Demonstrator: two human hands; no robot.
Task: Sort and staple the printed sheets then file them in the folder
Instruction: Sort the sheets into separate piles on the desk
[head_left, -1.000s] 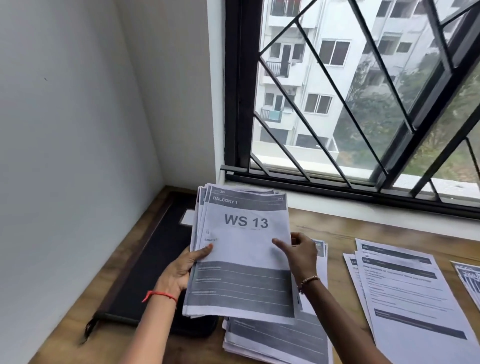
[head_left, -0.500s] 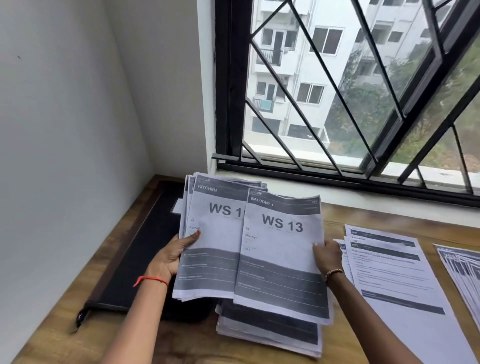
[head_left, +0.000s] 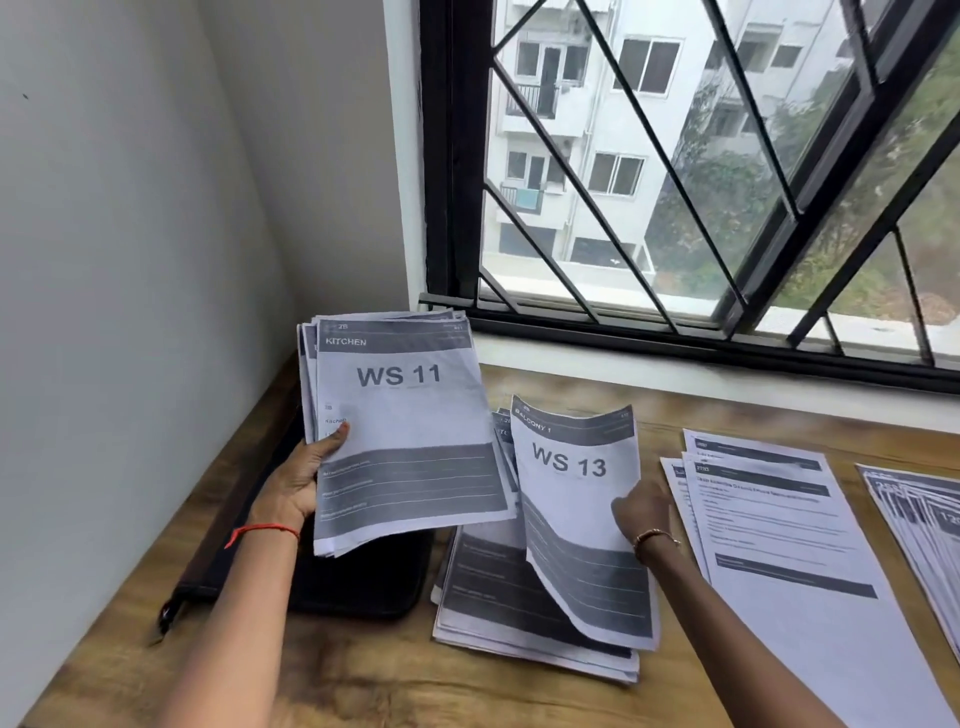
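My left hand (head_left: 298, 480) grips a thick stack of printed sheets (head_left: 405, 431) by its left edge, thumb on top; the top page reads "KITCHEN WS 11". It is held above a black zip folder (head_left: 358, 587) lying on the wooden desk. My right hand (head_left: 641, 506) pinches the right edge of a single sheet (head_left: 576, 514) reading "BALCONY 1 WS 13", curved and slanting down onto a pile of similar sheets (head_left: 519, 618) on the desk.
Right of the pile lies a spread of text pages (head_left: 779, 540), and a fanned stack (head_left: 919, 525) sits at the right edge. A white wall (head_left: 130, 312) closes the left side. A barred window (head_left: 675, 182) and its sill run along the back.
My right hand has carried the WS 13 sheet off the held stack, rightward and down onto the desk pile. The WS 11 page is now fully uncovered on the stack in my left hand.
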